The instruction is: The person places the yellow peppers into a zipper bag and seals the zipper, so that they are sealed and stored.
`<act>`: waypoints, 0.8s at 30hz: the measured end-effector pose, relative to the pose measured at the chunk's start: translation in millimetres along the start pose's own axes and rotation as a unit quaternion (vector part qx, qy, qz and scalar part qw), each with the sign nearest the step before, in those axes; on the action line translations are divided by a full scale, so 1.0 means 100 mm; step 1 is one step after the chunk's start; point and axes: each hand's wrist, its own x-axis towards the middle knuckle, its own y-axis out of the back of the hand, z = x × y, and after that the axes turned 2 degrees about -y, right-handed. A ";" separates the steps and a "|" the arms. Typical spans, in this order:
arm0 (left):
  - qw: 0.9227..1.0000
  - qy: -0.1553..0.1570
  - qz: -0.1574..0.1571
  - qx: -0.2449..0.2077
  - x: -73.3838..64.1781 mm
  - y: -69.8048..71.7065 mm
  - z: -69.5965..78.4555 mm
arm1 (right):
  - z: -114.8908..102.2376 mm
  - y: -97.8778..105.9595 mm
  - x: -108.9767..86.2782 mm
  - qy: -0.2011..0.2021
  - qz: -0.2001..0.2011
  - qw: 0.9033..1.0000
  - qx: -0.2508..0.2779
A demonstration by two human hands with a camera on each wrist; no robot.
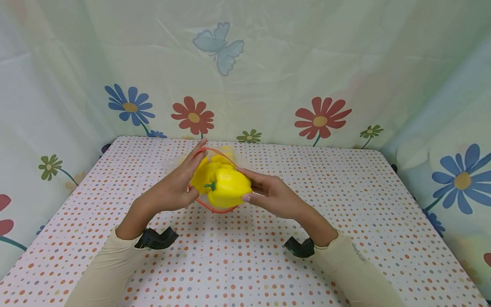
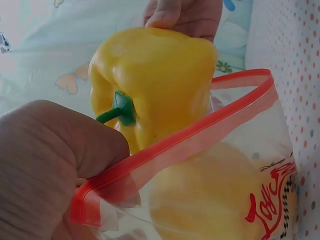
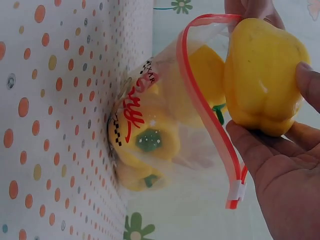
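Note:
A yellow bell pepper (image 1: 231, 187) with a green stem is in my right hand (image 1: 279, 197), gripped between thumb and fingers at the end away from the stem. It is at the mouth of a clear zip bag (image 2: 165, 146) with a red rim. My left hand (image 1: 168, 185) holds the bag's rim, thumb curled over the near edge, other fingers extended along the far side. Several yellow peppers (image 3: 150, 132) lie inside the bag, seen through its plastic in the right wrist view. Red lettering is printed on the bag's side.
Under the hands is a table (image 1: 238, 264) with a dotted cover. Behind and beside it hangs a curtain (image 1: 268, 64) printed with flowers and a butterfly. A white slider (image 3: 236, 190) sits at one end of the red zip.

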 end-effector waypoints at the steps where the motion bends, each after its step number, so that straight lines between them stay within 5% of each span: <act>1: 1.000 -0.001 0.000 -0.001 0.00 0.00 0.00 | 0.00 -0.01 0.01 0.001 0.003 1.000 -0.005; 24: 1.000 -0.016 -0.012 0.007 0.00 -0.01 0.04 | -0.03 -0.19 0.22 0.033 0.053 0.986 -0.153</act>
